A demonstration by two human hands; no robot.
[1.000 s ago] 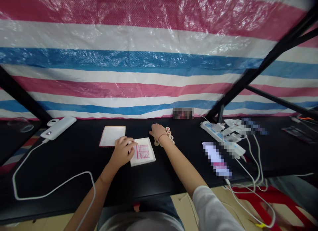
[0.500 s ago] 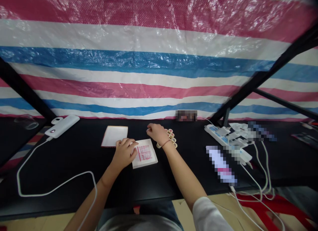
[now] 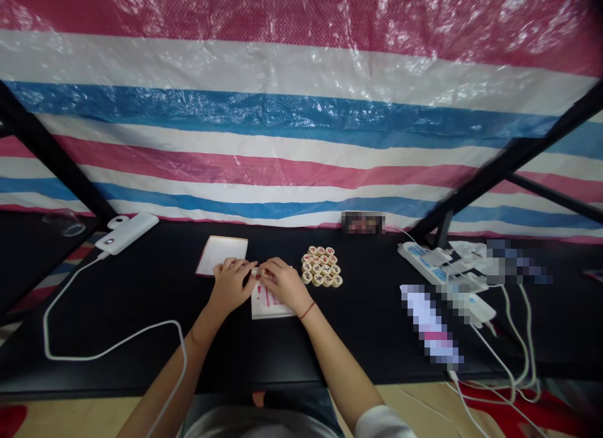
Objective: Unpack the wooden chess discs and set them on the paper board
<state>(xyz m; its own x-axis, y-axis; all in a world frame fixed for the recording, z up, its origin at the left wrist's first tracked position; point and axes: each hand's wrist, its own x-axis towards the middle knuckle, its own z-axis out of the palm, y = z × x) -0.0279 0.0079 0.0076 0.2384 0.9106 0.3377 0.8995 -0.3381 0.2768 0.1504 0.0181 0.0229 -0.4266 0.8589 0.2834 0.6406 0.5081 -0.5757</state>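
Note:
A white pad or shallow box with red grid lines [image 3: 259, 309] lies on the black table, partly covered by my hands. My left hand [image 3: 232, 284] rests at its left edge, thumb and fingers apart, fingertips close to a small pale xiangqi piece with a red mark [image 3: 256, 273]. Over the pad's upper part, my right hand [image 3: 286, 285] has its fingers pinched on a xiangqi piece that is mostly hidden. To the right, round xiangqi pieces [image 3: 322, 266] lie in close rows, with red characters in the far rows and dark ones in the near rows.
An open white lid or tray [image 3: 224, 249] lies behind my left hand. A white power bank [image 3: 127, 234] trails a cable on the left. On the right are a power strip [image 3: 440, 274] with plugs and a blurred phone [image 3: 431, 325]. A striped sheet [image 3: 282, 168] hangs behind.
My right hand has come left from the xiangqi pieces to the pad, beside my left hand. The rows of pieces now show uncovered. The view has shifted slightly.

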